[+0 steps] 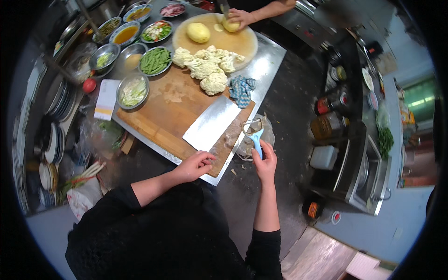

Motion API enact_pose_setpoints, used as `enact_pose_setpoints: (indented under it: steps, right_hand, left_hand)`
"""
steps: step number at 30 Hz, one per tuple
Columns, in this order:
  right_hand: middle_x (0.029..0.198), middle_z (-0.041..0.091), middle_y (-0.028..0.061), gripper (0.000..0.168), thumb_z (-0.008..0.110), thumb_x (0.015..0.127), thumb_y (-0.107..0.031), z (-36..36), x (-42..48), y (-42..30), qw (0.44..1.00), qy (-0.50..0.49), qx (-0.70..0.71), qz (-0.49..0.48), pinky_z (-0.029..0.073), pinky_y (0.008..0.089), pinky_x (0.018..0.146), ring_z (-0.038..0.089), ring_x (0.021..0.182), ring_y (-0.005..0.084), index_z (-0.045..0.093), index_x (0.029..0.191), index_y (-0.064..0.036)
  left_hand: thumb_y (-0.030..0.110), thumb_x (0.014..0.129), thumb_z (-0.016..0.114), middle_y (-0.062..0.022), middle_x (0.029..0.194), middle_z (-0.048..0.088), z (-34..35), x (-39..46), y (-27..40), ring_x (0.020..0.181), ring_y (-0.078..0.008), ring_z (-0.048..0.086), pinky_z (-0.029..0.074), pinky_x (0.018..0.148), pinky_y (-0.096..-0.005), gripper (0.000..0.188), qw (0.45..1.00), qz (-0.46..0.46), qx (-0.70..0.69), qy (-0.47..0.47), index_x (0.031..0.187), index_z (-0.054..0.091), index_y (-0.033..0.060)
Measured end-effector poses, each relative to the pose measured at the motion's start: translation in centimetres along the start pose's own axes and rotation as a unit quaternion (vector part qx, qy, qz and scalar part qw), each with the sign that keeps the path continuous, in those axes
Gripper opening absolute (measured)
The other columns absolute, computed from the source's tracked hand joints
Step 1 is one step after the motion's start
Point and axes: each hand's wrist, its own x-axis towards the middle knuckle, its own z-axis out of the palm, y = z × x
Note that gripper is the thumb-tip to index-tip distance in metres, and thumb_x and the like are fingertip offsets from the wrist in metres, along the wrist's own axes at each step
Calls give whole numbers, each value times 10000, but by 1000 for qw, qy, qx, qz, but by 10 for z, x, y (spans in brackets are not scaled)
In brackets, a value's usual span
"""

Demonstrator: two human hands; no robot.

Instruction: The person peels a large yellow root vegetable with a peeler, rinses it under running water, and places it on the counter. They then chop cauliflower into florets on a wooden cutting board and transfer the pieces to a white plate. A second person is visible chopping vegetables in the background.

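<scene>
My right hand (266,161) holds a light-blue vegetable peeler (256,139) by its handle, over a bin with a plastic liner (268,131). My left hand (196,166) is at the near edge of a wooden cutting board (157,122), fingers slightly curled, with nothing in it. A cleaver with a broad steel blade (211,123) lies flat on the board. Beyond it are cauliflower florets (213,83) and a crumpled blue-checked cloth (241,90). On a round board (182,31) rests a peeled potato (198,32); a co-worker's hand (241,18) steadies another potato (231,25) beside a knife.
Metal bowls with green beans (155,61), sliced vegetable (132,91) and other cut food line the table's left side. A tomato (89,85) sits near a paper (106,99). Stacked plates (56,143) fill the left shelf. A sink (371,171) and bottles are on the right.
</scene>
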Motion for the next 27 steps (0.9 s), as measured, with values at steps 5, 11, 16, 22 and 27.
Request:
enact_pose_setpoints:
  steps: [5, 11, 16, 22, 27]
  right_hand:
    - [849, 487, 25, 306, 566, 755, -2, 37, -27, -27, 998, 5, 0, 66, 398, 188, 506, 488, 630, 71, 542, 1059, 25]
    - [980, 548, 101, 317, 535, 782, 43, 146, -69, -69, 936, 29, 301, 181, 421, 283, 788, 535, 870, 161, 490, 1095, 17]
    - [981, 589, 117, 285, 550, 779, 55, 233, -91, -107, 909, -67, 336, 238, 432, 289, 825, 560, 901, 172, 502, 1054, 1]
    - [1032, 568, 102, 278, 564, 801, -1, 293, -119, -120, 899, -221, 312, 211, 420, 265, 838, 544, 943, 161, 521, 1075, 12]
    - [1019, 584, 80, 241, 534, 826, -39, 320, -146, -131, 915, -257, 246, 192, 435, 233, 746, 569, 833, 129, 536, 1065, -7]
  left_hand:
    - [103, 826, 537, -108, 1024, 499, -38, -12, -12, 922, -172, 540, 440, 786, -269, 257, 998, -4, -25, -49, 1075, 511, 46]
    - [145, 811, 577, -99, 1005, 536, -89, -57, -34, 932, -183, 538, 442, 799, -289, 323, 997, 29, 0, -74, 1105, 508, 31]
    - [181, 817, 573, -128, 963, 550, -120, -122, -34, 875, -221, 548, 439, 758, -310, 400, 999, 30, -8, 40, 1163, 468, 7]
    - [166, 858, 502, -90, 769, 547, -143, -199, -72, 705, -176, 541, 427, 641, -301, 242, 979, 19, -62, 191, 1058, 485, 30]
    - [176, 864, 498, -25, 675, 512, -202, -264, -116, 609, -101, 485, 408, 548, -265, 227, 917, -45, -89, 387, 1038, 450, 39]
